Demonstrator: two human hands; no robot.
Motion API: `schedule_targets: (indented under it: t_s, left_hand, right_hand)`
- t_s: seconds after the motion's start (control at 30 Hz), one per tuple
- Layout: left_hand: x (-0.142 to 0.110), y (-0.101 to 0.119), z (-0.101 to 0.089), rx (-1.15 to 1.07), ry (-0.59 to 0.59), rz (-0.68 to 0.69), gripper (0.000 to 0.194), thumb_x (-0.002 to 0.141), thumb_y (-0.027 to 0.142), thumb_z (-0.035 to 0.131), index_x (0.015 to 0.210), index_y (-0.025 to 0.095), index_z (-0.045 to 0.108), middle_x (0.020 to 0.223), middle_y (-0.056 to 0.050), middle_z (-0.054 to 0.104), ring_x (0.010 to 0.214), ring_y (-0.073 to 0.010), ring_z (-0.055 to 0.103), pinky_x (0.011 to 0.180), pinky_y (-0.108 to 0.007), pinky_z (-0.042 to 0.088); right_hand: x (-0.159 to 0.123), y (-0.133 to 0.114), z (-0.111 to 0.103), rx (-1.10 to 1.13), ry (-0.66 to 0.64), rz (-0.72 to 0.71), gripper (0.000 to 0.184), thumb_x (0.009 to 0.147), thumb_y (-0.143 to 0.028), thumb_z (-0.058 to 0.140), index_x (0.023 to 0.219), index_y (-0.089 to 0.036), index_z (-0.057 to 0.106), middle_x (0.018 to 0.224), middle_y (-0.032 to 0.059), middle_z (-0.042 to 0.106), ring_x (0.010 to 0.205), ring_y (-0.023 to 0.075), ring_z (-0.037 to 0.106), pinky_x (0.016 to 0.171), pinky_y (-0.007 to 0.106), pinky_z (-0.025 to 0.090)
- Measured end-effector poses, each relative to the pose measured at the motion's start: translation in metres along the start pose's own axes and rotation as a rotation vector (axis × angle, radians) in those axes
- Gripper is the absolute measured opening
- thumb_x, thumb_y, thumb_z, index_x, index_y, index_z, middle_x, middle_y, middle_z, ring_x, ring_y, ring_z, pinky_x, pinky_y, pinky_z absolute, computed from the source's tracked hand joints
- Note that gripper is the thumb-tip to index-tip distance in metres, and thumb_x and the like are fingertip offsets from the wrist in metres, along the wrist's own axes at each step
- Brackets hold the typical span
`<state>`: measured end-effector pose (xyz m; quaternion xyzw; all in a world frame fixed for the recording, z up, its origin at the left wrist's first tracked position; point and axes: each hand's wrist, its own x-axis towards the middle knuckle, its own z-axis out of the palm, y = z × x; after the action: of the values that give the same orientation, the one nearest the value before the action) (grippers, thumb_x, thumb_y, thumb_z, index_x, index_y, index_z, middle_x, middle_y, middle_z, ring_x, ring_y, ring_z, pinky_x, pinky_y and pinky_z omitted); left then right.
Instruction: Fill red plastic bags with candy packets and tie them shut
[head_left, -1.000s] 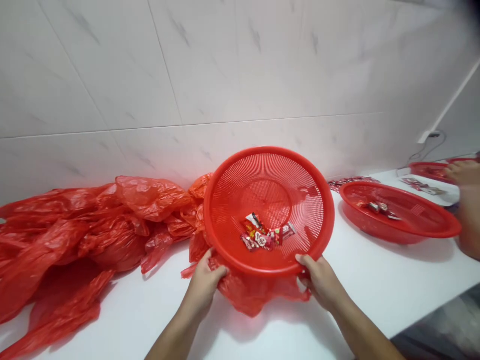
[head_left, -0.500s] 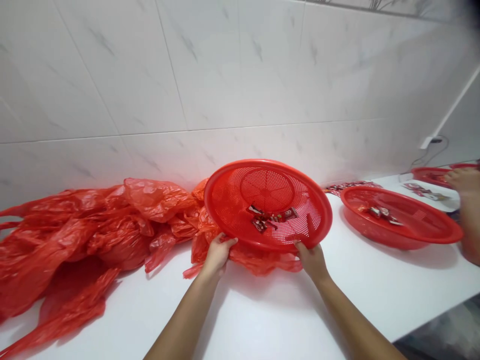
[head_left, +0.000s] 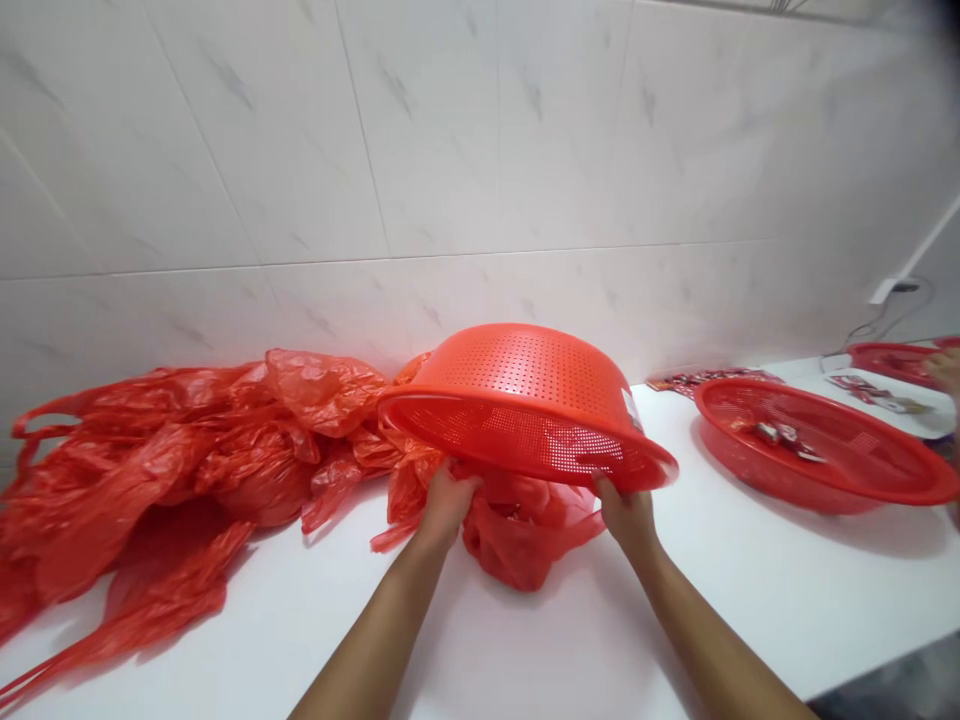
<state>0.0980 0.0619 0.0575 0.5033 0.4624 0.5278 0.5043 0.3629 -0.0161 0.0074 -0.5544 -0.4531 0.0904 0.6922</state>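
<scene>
My left hand (head_left: 448,500) and my right hand (head_left: 624,505) are both closed at the near rim of a red plastic colander (head_left: 525,360). The colander is tipped over, its mouth facing down and toward me, its perforated bottom raised. Under it, between my hands, a red plastic bag (head_left: 517,550) sits on the white table (head_left: 540,650) with its mouth gathered open and a few small bits inside. My left fingers touch the bag's edge too; whether they pinch it is hidden. The colander's inside shows only in part.
A heap of crumpled red plastic bags (head_left: 225,450) lies along the left. On the right stands a second red colander (head_left: 810,490) holding a few small packets (head_left: 780,435). More packets (head_left: 712,380) lie by the tiled wall (head_left: 450,150). Another person's hand (head_left: 946,370) shows at the right edge.
The colander has tipped from facing me, with small packets inside, to mouth-down over the bag. The packets no longer show in it. More of the bag below has come into view.
</scene>
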Motion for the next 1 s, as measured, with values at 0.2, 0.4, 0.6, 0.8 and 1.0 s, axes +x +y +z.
schedule_targets:
  t_s: [0.2,0.4,0.6,0.8,1.0]
  left_hand:
    - [-0.016,-0.001,-0.022,0.153,-0.011,0.077,0.056,0.066,0.008,0.071,0.122,0.018,0.071,0.116,-0.011,0.081,0.112,-0.0317,0.076,0.103,-0.048,0.06]
    - [-0.041,-0.006,-0.049,0.273,0.031,0.174,0.05,0.07,0.017,0.065,0.119,0.017,0.074,0.129,-0.011,0.076,0.129,-0.031,0.067,0.123,-0.051,0.043]
    - [-0.058,-0.01,-0.06,0.324,-0.057,0.207,0.029,0.079,0.029,0.063,0.102,0.018,0.077,0.108,-0.011,0.08,0.112,-0.0318,0.074,0.11,-0.05,0.054]
    - [-0.071,-0.023,-0.061,0.463,-0.146,0.373,0.04,0.09,0.042,0.069,0.124,0.021,0.067,0.126,-0.013,0.074,0.117,-0.0327,0.071,0.102,-0.05,0.058]
    - [-0.077,-0.055,-0.058,0.622,-0.116,0.533,0.093,0.08,0.048,0.085,0.156,0.023,0.038,0.149,-0.019,0.056,0.137,-0.0391,0.059,0.115,-0.063,0.049]
  right_hand:
    - [-0.015,-0.02,0.006,0.224,0.125,0.475,0.017,0.074,-0.035,0.073,0.071,-0.021,0.063,0.06,-0.0007,0.064,0.056,0.017,0.059,0.047,0.027,0.046]
    - [-0.007,-0.038,-0.009,0.538,0.08,0.692,0.046,0.079,-0.037,0.073,0.061,-0.026,0.032,0.043,-0.0123,0.028,0.035,0.0055,0.024,0.034,0.021,0.019]
    - [0.014,-0.018,-0.031,0.608,0.153,0.832,0.041,0.077,-0.032,0.076,0.073,-0.026,0.035,0.047,-0.014,0.033,0.033,0.0059,0.032,0.033,0.018,0.023]
    - [0.012,0.002,-0.038,0.594,0.158,0.907,0.028,0.083,-0.031,0.072,0.085,-0.024,0.044,0.054,-0.0104,0.049,0.034,0.0057,0.036,0.03,0.015,0.021]
    - [0.025,0.017,-0.035,0.588,0.178,0.921,0.02,0.088,-0.026,0.066,0.092,-0.023,0.047,0.069,-0.0025,0.068,0.035,0.0051,0.039,0.028,0.013,0.019]
